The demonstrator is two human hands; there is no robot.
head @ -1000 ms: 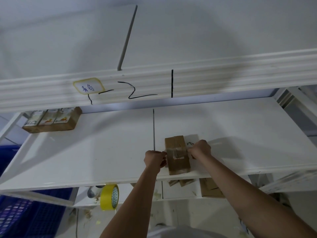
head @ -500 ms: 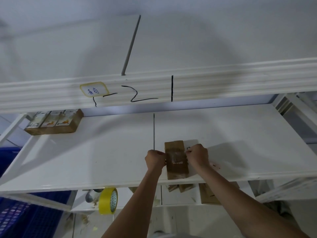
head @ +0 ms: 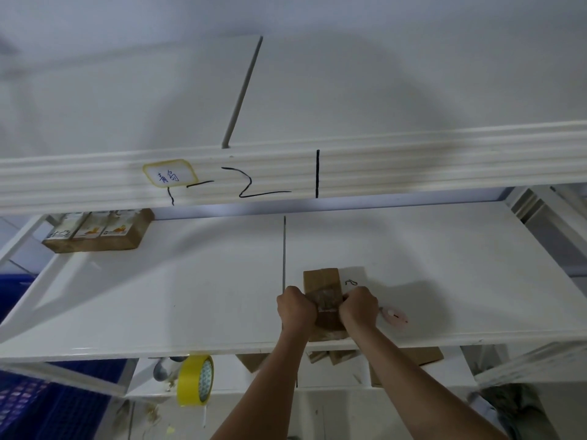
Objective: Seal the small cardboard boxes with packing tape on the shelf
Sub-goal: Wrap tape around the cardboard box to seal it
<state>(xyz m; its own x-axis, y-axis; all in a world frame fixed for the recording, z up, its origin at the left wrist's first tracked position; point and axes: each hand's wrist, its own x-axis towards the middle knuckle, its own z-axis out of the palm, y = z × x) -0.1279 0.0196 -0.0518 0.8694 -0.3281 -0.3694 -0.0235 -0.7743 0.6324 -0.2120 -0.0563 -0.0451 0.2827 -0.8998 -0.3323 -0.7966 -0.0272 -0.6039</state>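
A small brown cardboard box (head: 320, 277) lies near the front edge of the white shelf (head: 190, 296). A strip of clear packing tape (head: 327, 298) crosses its top. My left hand (head: 295, 308) grips the box's left side with curled fingers. My right hand (head: 359, 308) grips its right side, fingers curled over the tape end. A yellow roll of packing tape (head: 195, 381) hangs below the shelf's front edge, left of my arms.
A brown carton with several printed packs (head: 95, 233) sits at the shelf's back left. A pink round object (head: 395, 317) lies right of my right hand. Cardboard pieces (head: 422, 355) lie on the lower shelf. A blue crate (head: 38, 404) is at lower left.
Both hands have closed in on the box's sides, over the tape. The view has tilted a little, so the shelf appears lower in frame. The pink object has come into sight.
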